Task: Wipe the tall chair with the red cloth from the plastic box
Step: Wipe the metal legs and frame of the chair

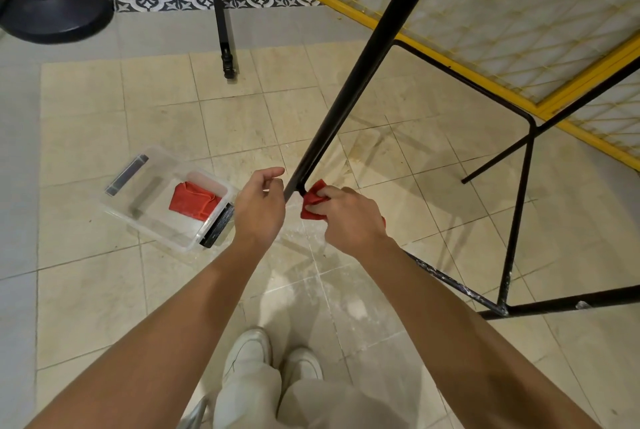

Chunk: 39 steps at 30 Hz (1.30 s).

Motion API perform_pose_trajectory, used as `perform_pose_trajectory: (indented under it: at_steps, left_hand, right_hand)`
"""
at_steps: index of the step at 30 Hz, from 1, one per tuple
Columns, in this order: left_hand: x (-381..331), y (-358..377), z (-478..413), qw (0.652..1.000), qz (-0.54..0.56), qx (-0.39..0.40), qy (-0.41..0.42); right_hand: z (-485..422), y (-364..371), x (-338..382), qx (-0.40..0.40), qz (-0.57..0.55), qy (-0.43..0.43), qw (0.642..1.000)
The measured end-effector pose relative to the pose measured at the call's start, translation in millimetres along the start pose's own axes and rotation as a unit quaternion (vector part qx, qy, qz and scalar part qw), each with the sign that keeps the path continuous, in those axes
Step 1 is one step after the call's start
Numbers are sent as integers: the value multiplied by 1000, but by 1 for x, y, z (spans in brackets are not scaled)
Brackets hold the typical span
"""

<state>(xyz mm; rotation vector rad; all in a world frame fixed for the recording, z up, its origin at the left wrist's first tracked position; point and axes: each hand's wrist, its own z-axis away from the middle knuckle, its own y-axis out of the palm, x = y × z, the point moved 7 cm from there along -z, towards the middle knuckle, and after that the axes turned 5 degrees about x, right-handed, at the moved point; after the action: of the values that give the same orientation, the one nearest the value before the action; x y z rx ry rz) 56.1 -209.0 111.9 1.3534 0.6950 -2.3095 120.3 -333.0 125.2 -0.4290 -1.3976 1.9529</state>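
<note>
1. The right hand was closed around a crumpled red cloth, pressing the soft bunch against the foot of a slim black metal leg of the tall chair.
2. The chair's frame was thin dark tubing: one long leg slanted up across the view, and further bars formed a rounded footrest loop and lower rails marked with pale scuffs.
3. The left hand hung just beside the same leg, fingers loosely curled and holding nothing; whether it touched the tube I could not tell.
4. The plastic box, clear and rectangular with rounded corners and dark end clips, sat on the floor left of the hands, well apart from the chair leg.
5. Inside it lay another folded red cloth, soft and creased.
6. The floor was glossy beige tile, streaked and dusty.
7. A yellow wire grid panel stood behind the chair.
</note>
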Motion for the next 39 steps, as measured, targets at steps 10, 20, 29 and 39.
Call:
perform_pose_trajectory:
  at_steps: [10,20,29,39]
  left_hand:
    - [0,0,3,1000,-6,0,17]
    - [16,2,10,998,3,56,-43]
    - [34,8,30,959,243,101,-110]
    - [-12,-4,24,979,197,5,-43]
  right_hand:
    - [-6,-4,15,-12,17,21,1000]
    - [8,-4,5,-36,-99,75,992]
    - [15,-4,31,-65,-493,81,864]
    - [21,-35,11,-139,-517,108,838]
